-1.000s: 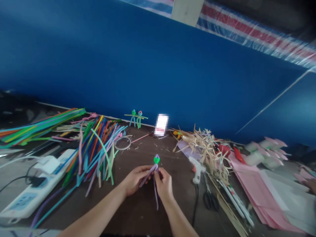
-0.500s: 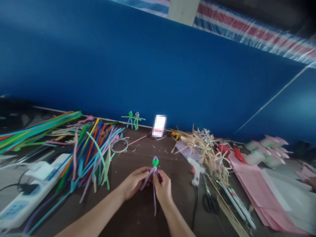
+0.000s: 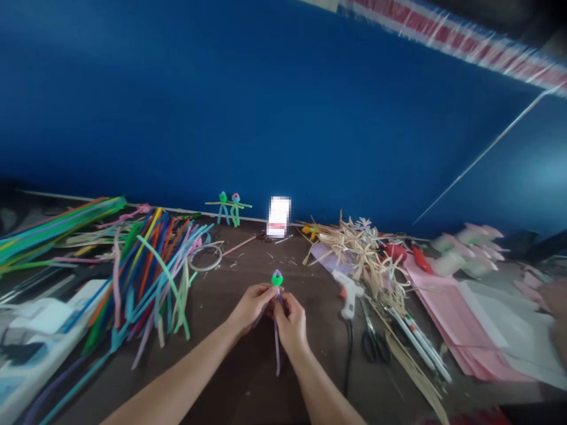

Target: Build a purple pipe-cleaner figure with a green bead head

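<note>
A small pipe-cleaner figure (image 3: 277,278) with a green head and a purple tip stands upright between my hands, over the dark table. My left hand (image 3: 257,306) pinches it just below the head, on its left side. On the right, my right hand (image 3: 290,321) has its fingers closed on the purple stems. One purple stem (image 3: 277,354) hangs down between the hands; the other is mostly hidden behind my left fingers. Two finished-looking figures (image 3: 223,206) with outstretched arms lean at the back by the blue wall.
Many coloured pipe cleaners (image 3: 150,265) and a power strip (image 3: 42,354) lie left. A bright blurred screen (image 3: 279,216) stands at the back. Right are dry straw pieces (image 3: 354,245), a glue gun (image 3: 348,292), scissors (image 3: 374,342) and pink sheets (image 3: 452,319).
My left fingers have moved up and closed round the stems below the green head, hiding the left purple stem more. The camera view has shifted slightly.
</note>
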